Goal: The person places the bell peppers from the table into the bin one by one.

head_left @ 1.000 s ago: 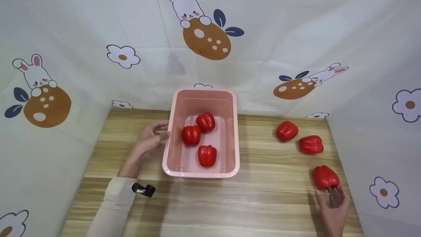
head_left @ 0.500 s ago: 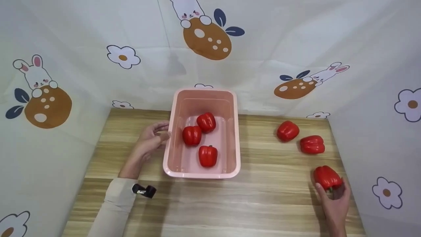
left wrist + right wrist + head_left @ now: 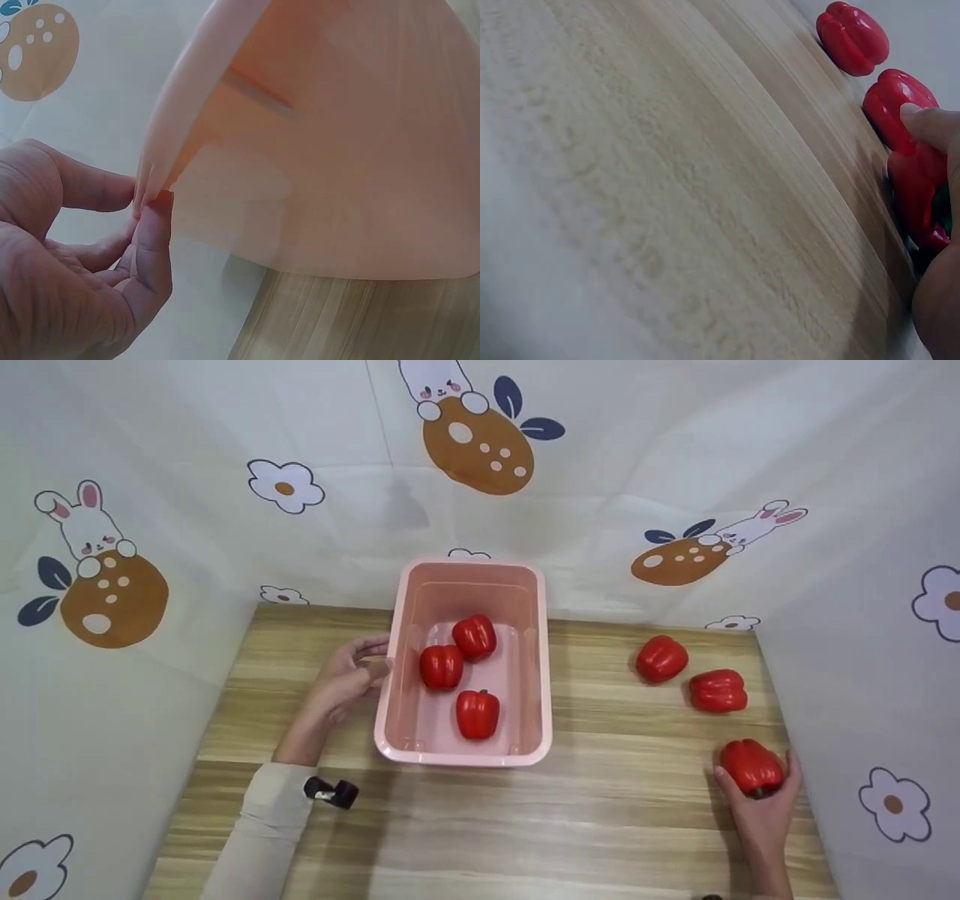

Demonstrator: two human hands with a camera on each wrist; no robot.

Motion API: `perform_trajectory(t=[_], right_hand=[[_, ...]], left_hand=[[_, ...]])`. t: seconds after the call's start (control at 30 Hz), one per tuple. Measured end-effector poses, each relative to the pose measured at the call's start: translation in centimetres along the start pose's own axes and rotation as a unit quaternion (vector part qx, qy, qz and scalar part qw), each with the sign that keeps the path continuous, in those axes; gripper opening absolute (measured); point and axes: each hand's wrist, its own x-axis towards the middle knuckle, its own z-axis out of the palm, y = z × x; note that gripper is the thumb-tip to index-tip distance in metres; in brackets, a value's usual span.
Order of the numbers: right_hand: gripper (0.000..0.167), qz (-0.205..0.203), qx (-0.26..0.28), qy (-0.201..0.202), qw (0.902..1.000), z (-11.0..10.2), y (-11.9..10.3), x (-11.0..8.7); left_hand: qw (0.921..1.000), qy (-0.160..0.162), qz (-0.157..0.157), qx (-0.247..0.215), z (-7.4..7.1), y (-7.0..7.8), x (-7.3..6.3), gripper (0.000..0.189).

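My left hand (image 3: 346, 679) pinches the left rim of a pink plastic bin (image 3: 463, 759); in the left wrist view the thumb and fingers (image 3: 155, 240) meet on that rim. Inside the bin lie three red bell peppers (image 3: 477, 714), two at the back touching or nearly so and one nearer the front. At the right, my right hand (image 3: 765, 814) grips another red bell pepper (image 3: 750, 765), thumb on its left side and fingers on its right. Its green stem faces the palm. The right wrist view shows the thumb and part of this pepper (image 3: 915, 187).
Two more red bell peppers (image 3: 661, 659) lie apart on the wood-grain table (image 3: 600, 825) behind the right hand. A printed cloth (image 3: 360, 532) with rabbits and flowers stands as walls at the back and both sides. The bin is close to the back wall.
My right hand has moved forward around the nearest pepper, its thumb and fingers now along the sides. The left hand stays on the bin's rim. The head view has shifted slightly.
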Motion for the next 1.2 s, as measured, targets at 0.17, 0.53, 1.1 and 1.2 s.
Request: perform_trajectory(t=[0.17,0.53,1.1,1.2], right_hand=[[0.103,-0.063,0.012,0.024,0.9976,0.5,0.3,0.0],[0.085,-0.064,0.027,0.055,0.9961,1.1,-0.7,0.1],[0.083,-0.089,0.023,-0.015,0.9957,1.4,-4.5,-0.7],[0.083,-0.11,0.023,-0.019,0.9935,1.7,-5.0,-1.0]], left_hand=[[0.9998,-0.001,0.019,0.005,0.1,0.0,0.1,0.06],[0.9999,-0.006,0.014,0.0,0.1,0.0,-0.1,0.061],[0.9999,-0.008,0.012,0.003,-0.1,0.1,-0.2,0.062],[0.9998,-0.009,0.016,0.005,0.0,0.1,-0.2,0.06]])
